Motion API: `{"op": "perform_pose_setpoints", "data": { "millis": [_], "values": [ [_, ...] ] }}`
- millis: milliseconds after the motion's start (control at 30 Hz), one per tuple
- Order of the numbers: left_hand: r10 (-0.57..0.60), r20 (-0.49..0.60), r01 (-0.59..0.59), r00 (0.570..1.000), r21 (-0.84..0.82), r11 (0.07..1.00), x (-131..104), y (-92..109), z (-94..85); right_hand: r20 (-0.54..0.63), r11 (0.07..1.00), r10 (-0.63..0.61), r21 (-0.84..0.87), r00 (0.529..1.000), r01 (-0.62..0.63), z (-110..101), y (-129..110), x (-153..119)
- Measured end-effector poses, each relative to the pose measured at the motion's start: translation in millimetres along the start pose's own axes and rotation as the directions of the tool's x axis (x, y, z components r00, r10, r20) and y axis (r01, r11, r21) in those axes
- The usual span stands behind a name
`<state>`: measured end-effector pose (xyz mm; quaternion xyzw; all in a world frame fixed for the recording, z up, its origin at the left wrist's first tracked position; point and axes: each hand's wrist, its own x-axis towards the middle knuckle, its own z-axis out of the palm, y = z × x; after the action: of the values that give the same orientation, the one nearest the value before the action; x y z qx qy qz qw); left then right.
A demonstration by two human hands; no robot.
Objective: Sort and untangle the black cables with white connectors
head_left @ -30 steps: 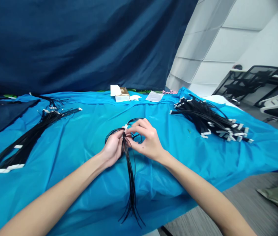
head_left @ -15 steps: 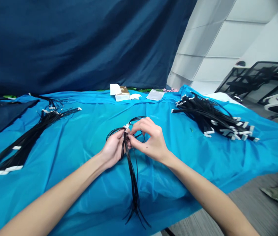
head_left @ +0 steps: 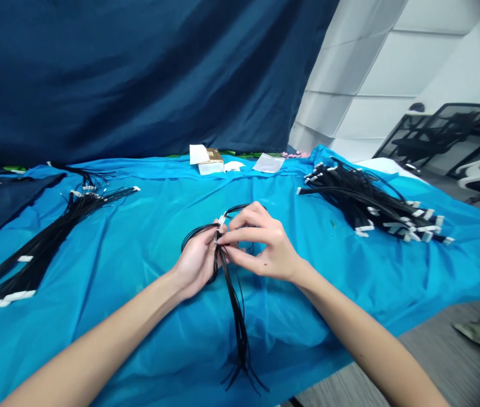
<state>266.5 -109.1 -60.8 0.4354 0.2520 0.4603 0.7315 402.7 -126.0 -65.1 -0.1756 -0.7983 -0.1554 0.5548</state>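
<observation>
A black cable harness [head_left: 235, 316] hangs from between my hands, its loose wire ends dangling over the front of the cloth. My left hand [head_left: 197, 260] is closed around its upper part, where the wires loop to the left and a white connector [head_left: 221, 219] sticks up. From the right, my right hand [head_left: 260, 240] pinches at the wires just below that connector, fingertips against the left hand's fingers. What exactly lies between the right fingertips is too small to make out.
Blue cloth [head_left: 138, 328] covers the table. At the left lies a bundle of black cables [head_left: 57, 237] with white connectors; a larger cable pile [head_left: 358, 198] lies at the right. A small open box [head_left: 211, 164] and a clear plastic bag [head_left: 268, 163] stand at the back.
My right fingers have shifted, with more of them now stretched toward the connector. The hanging wire ends have swung slightly to the right.
</observation>
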Motion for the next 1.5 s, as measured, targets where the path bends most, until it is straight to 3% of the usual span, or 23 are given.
{"op": "perform_pose_setpoints", "data": {
  "millis": [133,400,867,1100,1200,1267,1400,1500],
  "values": [
    [-0.016,0.018,0.016,1.0,-0.008,1.0,-0.9,3.8,-0.5,-0.018,1.0,-0.026,0.01,0.999,0.026,-0.2,0.4,-0.4],
    [-0.024,0.194,0.022,0.981,0.016,1.0,-4.2,6.7,2.3,-0.114,0.999,0.027,0.049,0.993,-0.022,0.6,0.7,-3.0],
    [-0.033,0.244,0.03,0.969,0.017,0.999,-4.1,5.9,-0.1,-0.127,0.967,0.171,0.212,0.977,-0.142,2.7,2.6,-3.0],
    [0.007,0.231,-0.027,0.973,0.083,0.996,-2.2,5.0,-4.0,-0.1,0.898,0.303,0.364,0.948,-0.249,2.1,4.4,-4.9],
    [0.023,0.219,-0.044,0.975,0.087,0.995,-2.8,6.3,-3.5,-0.108,0.789,0.43,0.527,0.897,-0.315,0.5,3.4,-3.7],
    [0.036,0.196,-0.053,0.98,0.081,0.995,-3.0,6.7,-3.2,-0.121,0.652,0.543,0.685,0.831,-0.326,-2.8,3.7,-1.1],
    [0.076,0.163,-0.089,0.984,0.079,0.993,-0.7,5.2,-5.1,-0.14,0.333,0.771,0.92,0.622,-0.206,-19.4,13.3,4.8],
    [0.122,0.157,-0.139,0.98,0.105,0.985,0.8,3.3,-5.4,-0.173,0.251,0.866,0.962,0.469,-0.11,-34.5,24.6,6.9]
  ]
}}
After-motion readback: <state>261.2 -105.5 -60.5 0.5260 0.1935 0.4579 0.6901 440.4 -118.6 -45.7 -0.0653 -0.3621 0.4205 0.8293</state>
